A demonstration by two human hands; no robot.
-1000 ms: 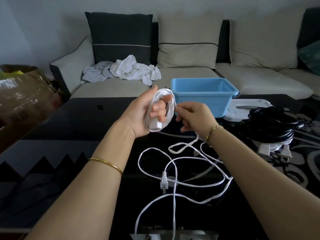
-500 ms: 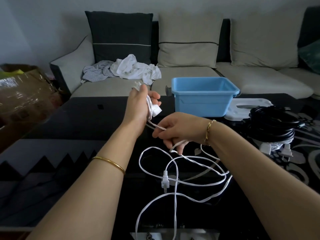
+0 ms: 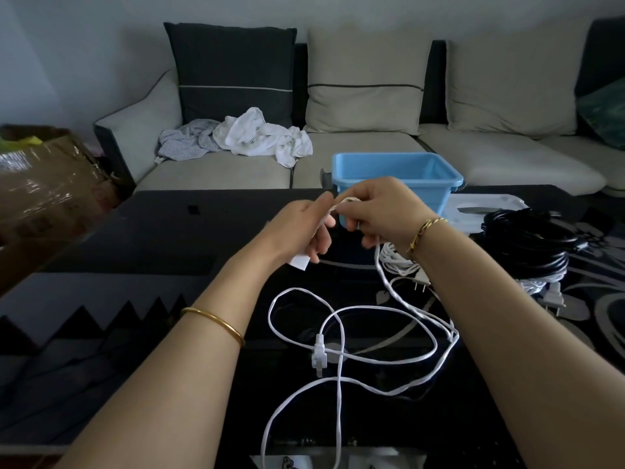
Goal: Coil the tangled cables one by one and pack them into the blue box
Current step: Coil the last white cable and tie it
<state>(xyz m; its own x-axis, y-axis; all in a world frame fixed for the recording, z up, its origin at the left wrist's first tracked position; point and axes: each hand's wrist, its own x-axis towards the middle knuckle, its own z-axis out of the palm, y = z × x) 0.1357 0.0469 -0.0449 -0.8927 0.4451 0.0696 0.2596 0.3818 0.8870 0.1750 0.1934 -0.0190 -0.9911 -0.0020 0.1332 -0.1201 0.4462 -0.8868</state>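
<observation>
Both hands meet mid-frame. The left hand grips gathered turns of a white cable, whose white block end pokes out below the palm. The right hand pinches the same cable just beside the left fingertips; it's a little blurred there.

Behind them a pale sofa fills the upper frame. A glossy black table spreads across the lower half, with a cardboard box off its left edge. The blue box stands on the table just behind the hands, at upper centre. A coil of black cable sits at the right edge, crumpled clothes lie on the sofa's left seat, and a white lid lies beside the box.

From the right hand the white cable drops into loose loops at lower centre, its plug lying among them.
</observation>
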